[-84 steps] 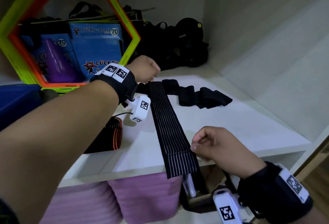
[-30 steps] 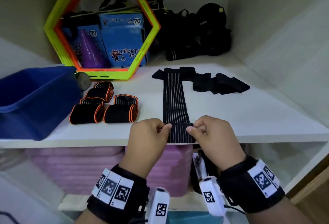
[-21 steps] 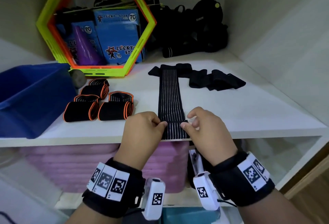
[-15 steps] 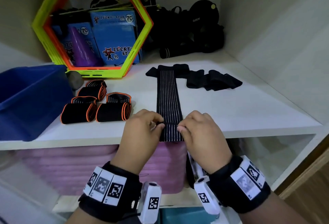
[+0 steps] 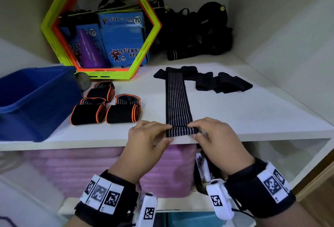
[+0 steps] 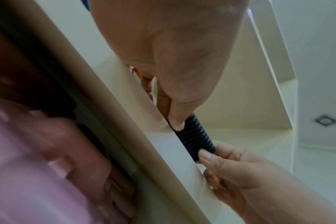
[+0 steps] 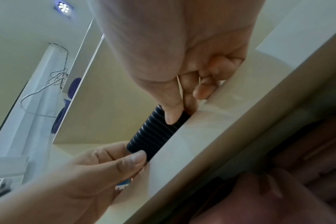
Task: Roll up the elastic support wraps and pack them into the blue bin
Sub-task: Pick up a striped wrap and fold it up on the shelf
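Note:
A black elastic wrap with pale stripes lies flat along the white shelf. Its near end is turned into a small tight roll at the shelf's front edge. My left hand pinches the roll's left end and my right hand pinches its right end. The left wrist view shows the left thumb on the roll. In the right wrist view, the right thumb presses on the roll. The blue bin stands at the left. Several rolled black-and-orange wraps lie beside it.
Another black wrap lies crumpled at the back right. A yellow and orange hexagonal frame holding blue boxes and a purple cone leans at the back, next to black gear. A grey ball sits behind the bin. Pink bins fill the shelf below.
My left hand came back from the wrap's far end to the near end. The end that hung over the shelf edge is now rolled up between both hands.

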Demonstrator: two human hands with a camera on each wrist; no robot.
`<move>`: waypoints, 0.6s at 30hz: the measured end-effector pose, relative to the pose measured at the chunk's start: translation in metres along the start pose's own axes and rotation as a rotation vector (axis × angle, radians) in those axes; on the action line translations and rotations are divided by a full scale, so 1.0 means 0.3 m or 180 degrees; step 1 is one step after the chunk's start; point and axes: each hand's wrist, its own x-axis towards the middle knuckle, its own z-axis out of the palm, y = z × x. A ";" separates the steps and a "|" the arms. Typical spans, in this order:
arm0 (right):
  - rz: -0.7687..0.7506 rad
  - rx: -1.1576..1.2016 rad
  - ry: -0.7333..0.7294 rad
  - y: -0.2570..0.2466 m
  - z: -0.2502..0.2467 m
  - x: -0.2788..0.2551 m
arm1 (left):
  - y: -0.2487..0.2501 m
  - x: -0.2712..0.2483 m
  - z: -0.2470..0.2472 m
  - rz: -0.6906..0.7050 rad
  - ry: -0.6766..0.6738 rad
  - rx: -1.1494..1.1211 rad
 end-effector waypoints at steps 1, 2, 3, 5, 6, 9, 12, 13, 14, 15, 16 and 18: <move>0.0096 0.0101 0.0081 -0.003 0.001 0.006 | 0.005 0.001 0.000 -0.0122 0.0131 -0.0149; 0.0225 0.0194 0.0146 -0.005 0.001 0.013 | 0.011 0.004 0.002 -0.0270 0.0234 -0.0314; 0.0368 0.0282 0.0191 -0.008 0.002 0.019 | 0.018 0.007 0.003 -0.0434 0.0301 -0.0482; 0.0589 0.0453 0.0275 -0.007 0.005 0.034 | 0.030 0.018 0.007 -0.0773 0.0355 -0.0818; 0.0667 0.0516 0.0309 -0.006 0.006 0.040 | 0.035 0.023 0.008 -0.0927 0.0367 -0.0975; 0.0838 0.0610 0.0351 -0.009 0.010 0.049 | 0.045 0.035 0.002 -0.1170 0.0395 -0.1173; 0.0885 0.0593 0.0390 -0.020 0.012 0.044 | 0.046 0.034 -0.005 -0.1157 0.0349 -0.1203; 0.0881 0.0569 0.0418 -0.024 0.014 0.042 | 0.044 0.032 -0.004 -0.1154 0.0336 -0.1174; 0.0862 0.0508 0.0445 -0.028 0.016 0.039 | 0.042 0.030 -0.002 -0.1160 0.0337 -0.1132; 0.0827 0.0415 0.0468 -0.034 0.019 0.038 | 0.040 0.028 -0.001 -0.1166 0.0354 -0.1087; 0.0788 0.0339 0.0483 -0.037 0.023 0.038 | 0.040 0.026 0.000 -0.1172 0.0376 -0.1056; 0.0771 0.0281 0.0468 -0.044 0.026 0.039 | 0.042 0.023 0.001 -0.1209 0.0423 -0.1081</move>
